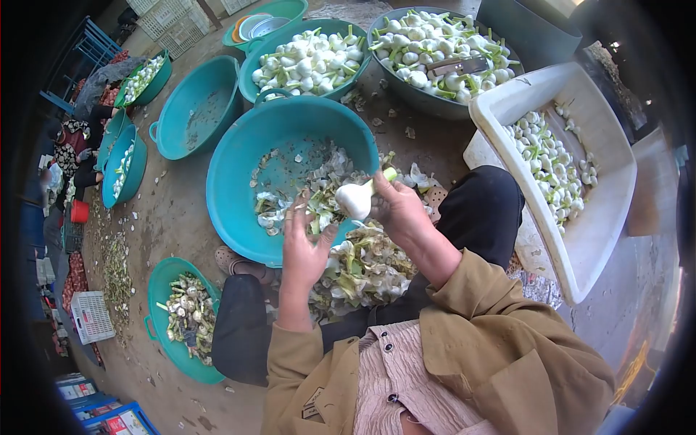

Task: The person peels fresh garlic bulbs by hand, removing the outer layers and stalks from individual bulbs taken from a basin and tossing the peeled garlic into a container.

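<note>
A white garlic bulb (354,201) with a short green stem is held in my right hand (402,210), its fingers wrapped round the stem. Just left of the bulb, my left hand (304,243) has its fingers apart and holds nothing. Both hands are over the near edge of a large teal basin (239,159) that has loose peelings in it. Below them, a heap of papery skins and leaves (370,268) lies between my knees.
Peeled garlic fills a green basin (308,61), a grey basin (435,54) and part of a white tub (558,167). Unpeeled bulbs (190,315) lie in a basin at lower left. Another person (72,145) sits at far left. An empty teal basin (196,109) stands behind.
</note>
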`<state>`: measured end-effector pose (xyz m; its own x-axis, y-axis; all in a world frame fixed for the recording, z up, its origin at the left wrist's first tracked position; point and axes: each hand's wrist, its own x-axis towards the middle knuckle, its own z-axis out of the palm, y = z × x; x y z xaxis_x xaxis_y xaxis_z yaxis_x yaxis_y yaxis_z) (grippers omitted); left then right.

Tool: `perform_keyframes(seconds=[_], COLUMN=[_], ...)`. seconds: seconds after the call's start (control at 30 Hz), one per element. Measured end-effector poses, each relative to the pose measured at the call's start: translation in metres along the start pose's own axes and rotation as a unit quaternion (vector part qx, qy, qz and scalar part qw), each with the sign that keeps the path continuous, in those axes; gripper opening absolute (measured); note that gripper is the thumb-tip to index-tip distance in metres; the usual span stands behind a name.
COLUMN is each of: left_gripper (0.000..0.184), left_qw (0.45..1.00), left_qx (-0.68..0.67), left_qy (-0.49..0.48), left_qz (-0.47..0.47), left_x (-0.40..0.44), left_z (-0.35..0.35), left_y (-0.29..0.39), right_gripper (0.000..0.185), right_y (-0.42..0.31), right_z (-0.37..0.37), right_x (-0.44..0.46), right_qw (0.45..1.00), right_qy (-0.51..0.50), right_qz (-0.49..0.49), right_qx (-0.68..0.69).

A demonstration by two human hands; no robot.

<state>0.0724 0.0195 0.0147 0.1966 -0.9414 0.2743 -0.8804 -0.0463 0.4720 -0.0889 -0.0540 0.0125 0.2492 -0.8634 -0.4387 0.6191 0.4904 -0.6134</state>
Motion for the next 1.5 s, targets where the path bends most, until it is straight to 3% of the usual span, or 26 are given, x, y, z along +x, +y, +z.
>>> perform_keyframes(seconds=[0.03,0.07,0.17,0.23,0.27,0.33,0.47,0.6,1.07,1.27,1.4,1.47,1.5], left_gripper=[0.050,0.054,0.050,0.047,0.044,0.051,0.047,0.050,0.055,0.059,0.057,0.057,0.060], left_qw=[0.967,0.870,0.845,0.826,0.804,0.824,0.824,0.819,0.829,0.831,0.800,0.681,0.660], left_qx=[-0.252,-0.487,-0.517,-0.540,-0.564,-0.543,-0.547,-0.557,-0.544,-0.543,-0.590,-0.716,-0.729], left_qy=[-0.028,-0.053,-0.064,-0.062,-0.062,-0.057,-0.052,-0.049,-0.041,-0.040,0.001,-0.007,-0.008], left_qz=[-0.026,-0.052,-0.120,-0.149,-0.180,-0.150,-0.137,-0.131,-0.125,-0.110,-0.109,-0.155,-0.181], left_x=[-0.002,-0.004,-0.007,-0.010,-0.014,-0.021,-0.031,-0.035,-0.033,-0.028,-0.027,-0.025,-0.025], left_z=[0.005,0.009,0.021,0.018,0.017,0.021,0.021,0.023,0.017,0.018,0.051,0.059,0.067], left_y=[0.015,0.023,0.023,0.019,0.019,0.023,0.035,0.038,0.043,0.044,0.032,0.036,0.031], right_gripper=[0.032,0.039,0.040,0.035,0.035,0.032,0.028,0.028,0.024,0.030,0.040,0.040,0.039], right_y=[0.004,0.001,0.004,-0.006,-0.009,-0.012,-0.015,-0.014,-0.019,-0.025,-0.029,-0.026,-0.028], right_z=[-0.001,0.003,0.000,0.004,0.004,0.004,0.008,0.005,0.009,0.006,0.009,0.002,-0.002], right_x=[-0.002,-0.011,-0.012,-0.015,-0.015,-0.014,-0.019,-0.024,-0.032,-0.034,-0.039,-0.035,-0.034], right_qw=[0.995,0.982,0.962,0.984,0.985,0.960,0.939,0.927,0.929,0.872,0.760,0.738,0.732], right_qy=[-0.012,-0.027,-0.110,-0.148,-0.144,-0.153,-0.119,-0.136,-0.144,-0.234,-0.162,-0.150,-0.133], right_qz=[-0.031,-0.061,-0.091,-0.084,-0.085,-0.214,-0.294,-0.288,-0.294,-0.281,-0.342,-0.396,-0.422], right_qx=[-0.092,-0.178,-0.234,-0.051,-0.050,-0.097,-0.134,-0.199,-0.176,-0.325,-0.529,-0.525,-0.518])
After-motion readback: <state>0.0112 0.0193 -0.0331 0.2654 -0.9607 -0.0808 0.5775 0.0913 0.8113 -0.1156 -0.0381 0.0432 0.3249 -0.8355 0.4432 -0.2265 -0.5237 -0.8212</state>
